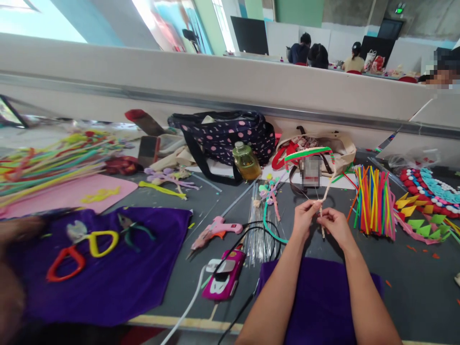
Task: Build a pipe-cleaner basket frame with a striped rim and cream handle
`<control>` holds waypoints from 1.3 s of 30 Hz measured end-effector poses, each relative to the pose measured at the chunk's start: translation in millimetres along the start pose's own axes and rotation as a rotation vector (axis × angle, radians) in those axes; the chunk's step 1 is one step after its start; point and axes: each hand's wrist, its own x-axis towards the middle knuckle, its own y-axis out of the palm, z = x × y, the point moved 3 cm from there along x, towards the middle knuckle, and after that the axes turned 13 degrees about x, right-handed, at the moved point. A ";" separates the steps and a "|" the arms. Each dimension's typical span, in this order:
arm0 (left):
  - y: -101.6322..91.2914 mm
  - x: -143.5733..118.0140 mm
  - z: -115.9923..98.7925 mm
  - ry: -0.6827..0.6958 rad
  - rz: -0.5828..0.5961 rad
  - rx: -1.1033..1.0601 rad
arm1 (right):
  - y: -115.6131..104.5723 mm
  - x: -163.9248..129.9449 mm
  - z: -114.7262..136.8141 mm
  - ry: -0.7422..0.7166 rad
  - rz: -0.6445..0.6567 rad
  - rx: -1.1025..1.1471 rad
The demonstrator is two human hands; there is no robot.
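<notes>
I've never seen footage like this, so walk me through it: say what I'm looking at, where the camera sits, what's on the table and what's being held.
There is no machine here, just a person at a craft table, filmed by a camera on their head looking down. The left hand and right hand pinch a thin pale pipe cleaner between them. On the grey table lie a pink glue gun, a bundle of coloured pipe cleaners, a purple cloth and a polka-dot bag.

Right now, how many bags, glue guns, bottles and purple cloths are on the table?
Bags: 2, a dotted bag and a beige bag
Glue guns: 1, the pink glue gun
Bottles: 1, the yellow bottle
Purple cloths: 2, the left cloth and the near cloth
Total: 6
</notes>
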 end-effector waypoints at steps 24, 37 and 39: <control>-10.4 4.3 -4.7 -0.001 -0.091 0.032 | 6.1 0.6 -12.1 -0.007 -0.011 -0.111; 4.0 -3.7 -0.3 -0.085 0.143 -0.004 | -3.8 -0.3 5.7 -0.090 -0.257 0.126; 5.1 -5.0 -1.9 -0.080 0.168 -0.007 | -1.8 -0.6 5.8 -0.088 -0.244 0.143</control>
